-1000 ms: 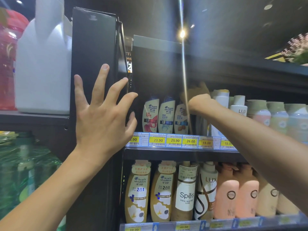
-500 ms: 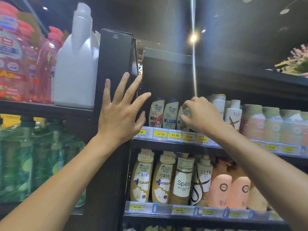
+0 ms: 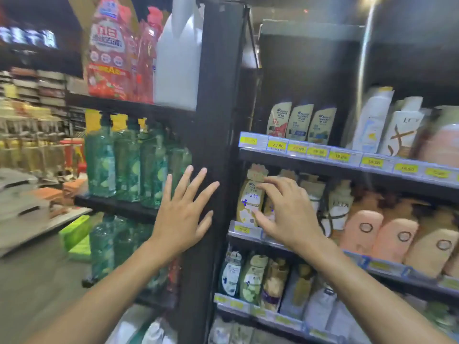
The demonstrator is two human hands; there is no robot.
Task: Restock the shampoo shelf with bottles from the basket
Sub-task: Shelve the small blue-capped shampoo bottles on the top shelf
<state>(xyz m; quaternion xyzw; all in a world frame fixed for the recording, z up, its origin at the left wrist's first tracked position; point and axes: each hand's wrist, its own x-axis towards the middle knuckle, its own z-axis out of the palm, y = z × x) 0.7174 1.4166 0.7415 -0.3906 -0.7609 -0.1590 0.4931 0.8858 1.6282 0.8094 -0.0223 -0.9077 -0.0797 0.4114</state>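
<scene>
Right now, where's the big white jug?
In the head view, the white jug stands on the top left shelf, between the pink bottles and the black pillar.

- The left hand (image 3: pixel 180 219) lies flat, fingers spread, against the black post (image 3: pixel 218 108) between two shelf units.
- The right hand (image 3: pixel 289 214) is at the middle shelf (image 3: pixel 382 265), its fingers (image 3: pixel 270 184) curved in front of the tan shampoo bottles (image 3: pixel 249 202); blur hides whether it grips one.
- On the shelf above, three small shampoo bottles (image 3: pixel 299 122) stand behind yellow price tags (image 3: pixel 278 145).
- Green bottles (image 3: pixel 124 160) fill the left unit.
</scene>
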